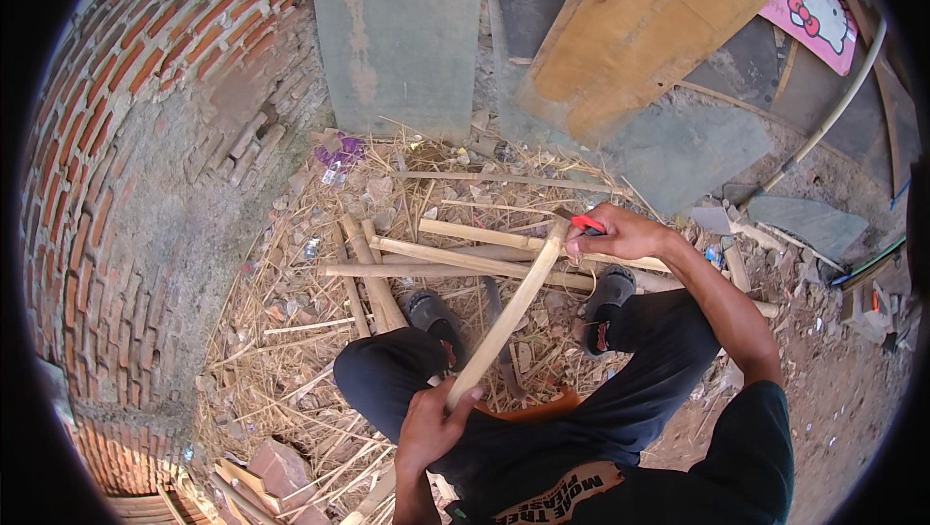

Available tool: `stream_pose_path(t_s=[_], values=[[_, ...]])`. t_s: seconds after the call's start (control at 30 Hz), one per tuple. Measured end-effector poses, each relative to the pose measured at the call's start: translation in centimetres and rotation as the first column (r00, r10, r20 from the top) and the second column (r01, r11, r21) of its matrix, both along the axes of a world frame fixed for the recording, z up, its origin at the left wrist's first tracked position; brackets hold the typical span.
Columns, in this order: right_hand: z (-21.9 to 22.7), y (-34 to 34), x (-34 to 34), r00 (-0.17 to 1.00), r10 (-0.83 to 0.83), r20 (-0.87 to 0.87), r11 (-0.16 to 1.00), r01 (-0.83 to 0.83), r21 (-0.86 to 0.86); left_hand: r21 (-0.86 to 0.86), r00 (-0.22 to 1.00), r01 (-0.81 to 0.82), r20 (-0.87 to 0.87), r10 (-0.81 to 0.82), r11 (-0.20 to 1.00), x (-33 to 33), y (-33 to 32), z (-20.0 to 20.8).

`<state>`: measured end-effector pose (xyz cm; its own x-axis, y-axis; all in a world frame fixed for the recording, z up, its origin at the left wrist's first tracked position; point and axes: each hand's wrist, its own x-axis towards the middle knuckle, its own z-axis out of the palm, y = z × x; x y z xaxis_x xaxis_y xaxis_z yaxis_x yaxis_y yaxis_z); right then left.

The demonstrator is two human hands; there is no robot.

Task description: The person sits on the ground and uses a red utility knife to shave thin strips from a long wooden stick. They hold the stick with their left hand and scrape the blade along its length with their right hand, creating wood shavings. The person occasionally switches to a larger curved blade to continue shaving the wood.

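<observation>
- Left hand (431, 430): wrapped round the near end of the long bamboo slat (509, 317), seemingly to steady it.
- Right hand (628, 234): clasping a red-handled knife (587, 224) at the slat's far end, the blade apparently set to meet it; whether the thumb presses the bamboo, I can't tell.
- Knees (668, 326) spread either side of the slat, probably giving it room.
- Bamboo poles (465, 260) lie beyond the slat.

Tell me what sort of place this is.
Probably an outdoor yard corner, used as a rough work spot: a weathered brick wall on the left, ground littered with straw-like scraps, and large boards at the back.
</observation>
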<state>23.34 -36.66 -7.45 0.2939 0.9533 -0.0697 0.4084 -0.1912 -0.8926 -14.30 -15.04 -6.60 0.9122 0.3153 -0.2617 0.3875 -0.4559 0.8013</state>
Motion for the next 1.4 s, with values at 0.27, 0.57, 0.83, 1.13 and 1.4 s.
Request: stream_pose_path(t_s=[0.27, 0.57, 0.83, 1.13, 1.4], values=[[0.2, -0.1, 0.4, 0.996, 0.069, -0.053, 0.997, -0.07, -0.026, -0.025, 1.0, -0.003, 0.008, 0.003, 1.0, -0.6, 0.1, -0.3], [2.3, 0.7, -1.6, 0.78, -0.23, 0.582, 0.962, 0.091, 0.257, 0.093, 0.995, -0.097, 0.026, 0.094, 0.991, 1.4, 0.2, -0.6], [7.9, -1.5, -6.5, 0.705, -0.652, 0.279, 0.746, 0.662, 0.073, -0.004, 0.971, -0.221, 0.088, 0.221, 0.975, 3.2, 0.7, -3.0], [0.6, 0.9, -15.4, 0.792, -0.446, 0.417, 0.888, 0.333, 0.317, -0.413, 0.983, -0.14, 0.052, 0.177, 0.9, 5.7, -0.7, -2.1], [-1.3, 2.2, -16.8, 0.754, -0.459, 0.47, 0.881, 0.315, 0.354, -0.432, 0.985, -0.147, 0.017, 0.171, 0.89, 6.4, -1.2, -1.3]])
